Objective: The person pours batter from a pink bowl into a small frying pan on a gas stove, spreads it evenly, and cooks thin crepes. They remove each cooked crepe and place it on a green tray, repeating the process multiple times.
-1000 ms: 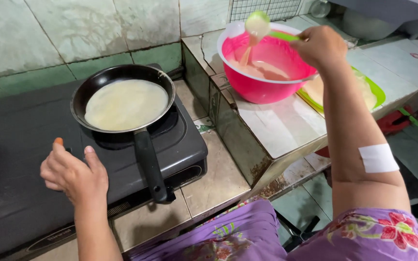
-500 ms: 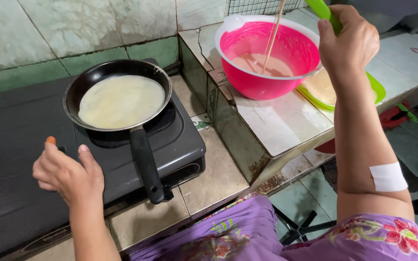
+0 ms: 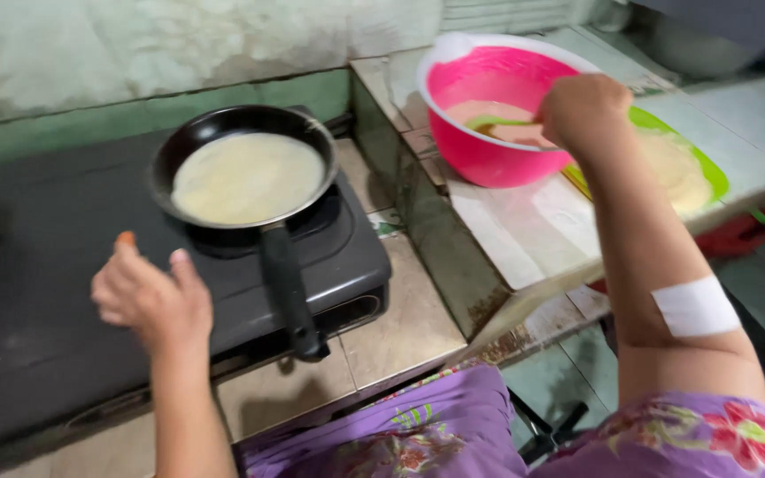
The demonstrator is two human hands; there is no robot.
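A black frying pan (image 3: 189, 149) with a thin pale crepe (image 3: 248, 177) in it sits on a black stove burner (image 3: 347, 257); its handle (image 3: 287, 288) points toward me. My left hand (image 3: 145, 296) hovers empty, fingers loosely apart, left of the handle and apart from it. My right hand (image 3: 582, 111) grips a green ladle (image 3: 498, 122) whose scoop rests in the batter inside a pink bowl (image 3: 489, 159) on the counter to the right.
A green plate (image 3: 710, 177) with a stack of pale crepes lies right of the bowl on the tiled counter (image 3: 515, 230). A white bandage is on my right forearm. A tiled wall runs behind the stove. The counter edge drops off near my lap.
My right hand came down from above the bowl and lowered the ladle into the batter. My left hand stayed beside the pan handle.
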